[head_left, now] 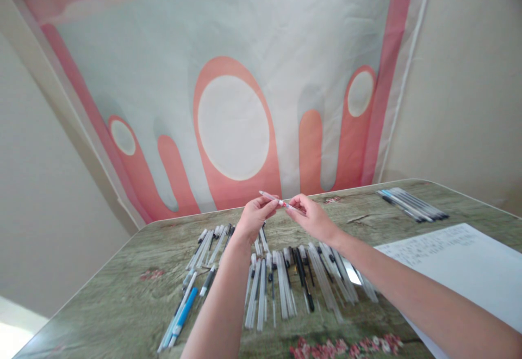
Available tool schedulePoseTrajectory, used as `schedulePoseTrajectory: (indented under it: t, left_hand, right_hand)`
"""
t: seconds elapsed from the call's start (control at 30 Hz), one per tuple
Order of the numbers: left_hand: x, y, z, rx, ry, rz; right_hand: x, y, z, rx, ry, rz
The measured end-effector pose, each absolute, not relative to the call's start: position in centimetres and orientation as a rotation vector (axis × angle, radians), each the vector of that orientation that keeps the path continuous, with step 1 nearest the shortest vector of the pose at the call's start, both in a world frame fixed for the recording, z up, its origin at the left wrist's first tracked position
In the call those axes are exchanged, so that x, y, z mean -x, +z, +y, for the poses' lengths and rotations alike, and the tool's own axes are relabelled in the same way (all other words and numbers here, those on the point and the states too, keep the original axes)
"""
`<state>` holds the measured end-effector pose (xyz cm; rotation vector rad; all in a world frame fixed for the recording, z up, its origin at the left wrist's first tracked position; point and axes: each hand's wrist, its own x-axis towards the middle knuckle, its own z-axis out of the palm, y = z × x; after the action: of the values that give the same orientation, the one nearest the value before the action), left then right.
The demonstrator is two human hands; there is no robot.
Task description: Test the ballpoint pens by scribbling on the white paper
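- In the head view, both hands are raised over the far side of the table [106,293], close together, with a slim pen [271,196] between them.
- The left arm reaches up from the bottom edge, tilted a little to the right; the left hand [258,216] pinches the pen between thumb and fingers, back of the hand toward the camera.
- The right arm comes in on a long slant from the lower right corner; the right hand [310,218] bends inward and grips the pen's right end between thumb and curled fingers.
- The pen slopes down from left to right, its left tip sticking out past the left hand, a red bit showing between the two grips.
- Below the hands lie rows of pen parts [281,285], near the forearms.
- The right forearm passes over the paper [460,272]; a bundle of pens [411,205] lies beyond it, well apart from the hands.
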<state>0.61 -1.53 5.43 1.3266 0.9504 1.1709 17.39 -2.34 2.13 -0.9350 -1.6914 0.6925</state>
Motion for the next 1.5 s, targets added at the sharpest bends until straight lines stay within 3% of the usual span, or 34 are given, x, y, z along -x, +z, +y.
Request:
schedulePoseTrajectory:
  t: [0.67,0.9,1.0,1.1,1.3,1.5]
  left_hand:
    - [-1.0,5.5,-1.4,-1.079,1.288,0.813]
    - [-0.5,6.2,-1.9,-1.098,1.196,0.736]
    - [-0.5,6.5,-2.2,-1.127,1.18,0.721]
    - [-0.5,6.6,-2.3,-1.138,1.19,0.724]
    - [-0.7,6.3,-2.1,-1.152,1.232,0.753]
    - [-0.7,6.2,-2.2,-1.184,1.226,0.697]
  right_hand:
    - [-17.7,2.6,-2.4,0.969,0.715,-1.79]
    - [-18.2,2.6,-2.1,0.758,1.681,-1.44]
    - [-18.3,2.7,-2.1,0.675,1.911,-1.318]
    - [-18.1,2.6,-2.2,0.72,1.839,-1.318]
    - [-17.6,1.8,-2.0,0.882,1.364,-1.44]
    - [-17.9,2.2,-2.2,0.761,1.745,-1.305]
